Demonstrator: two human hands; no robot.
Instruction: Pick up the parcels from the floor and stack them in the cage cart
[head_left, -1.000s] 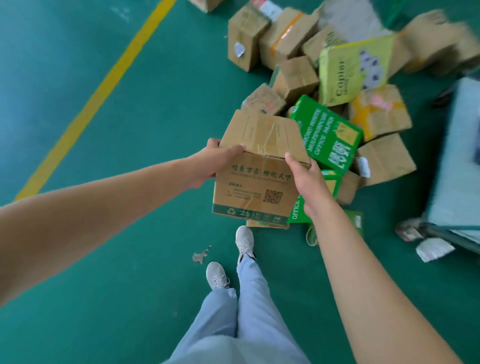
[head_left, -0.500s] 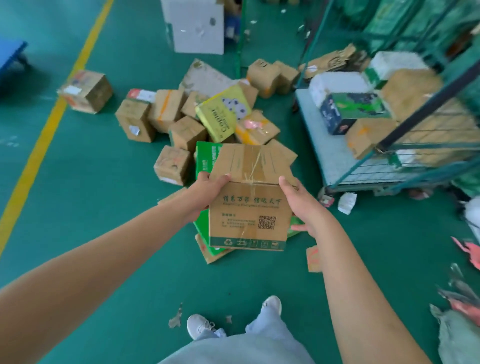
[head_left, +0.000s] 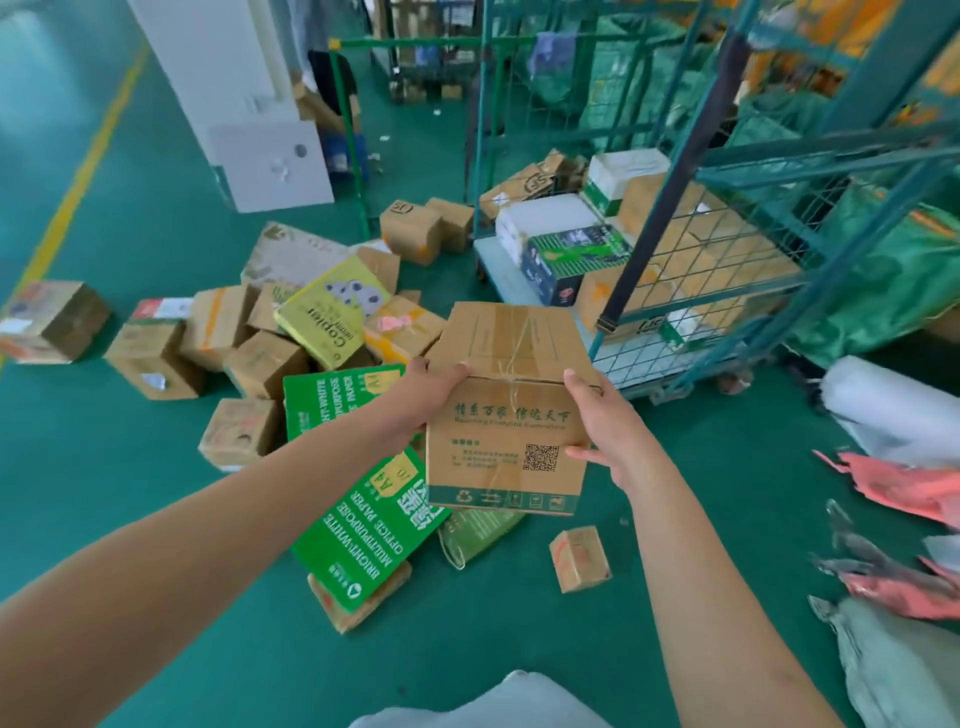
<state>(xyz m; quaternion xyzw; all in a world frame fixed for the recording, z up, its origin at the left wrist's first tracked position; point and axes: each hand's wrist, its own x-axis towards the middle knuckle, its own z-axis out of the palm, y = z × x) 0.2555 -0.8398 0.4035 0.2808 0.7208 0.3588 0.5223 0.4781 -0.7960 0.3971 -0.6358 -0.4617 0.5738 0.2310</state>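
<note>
Cardboard parcel (head_left: 506, 415), rectangular and taped, gripped at its sides by both hands (head_left: 426, 400); mesh cage cart (head_left: 727, 249) beyond.

Matt brown cardboard box (head_left: 506, 415) with glossy tape, painted metal-mesh cage cart (head_left: 727, 249), smooth green floor (head_left: 156, 493)

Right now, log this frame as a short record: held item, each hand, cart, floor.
held: taped box, off the floor
left hand: grips the box's left edge
right hand: grips its right side
cart: ahead right, several parcels already inside
floor: many boxes still piled, including a green paper pack below the box
</note>
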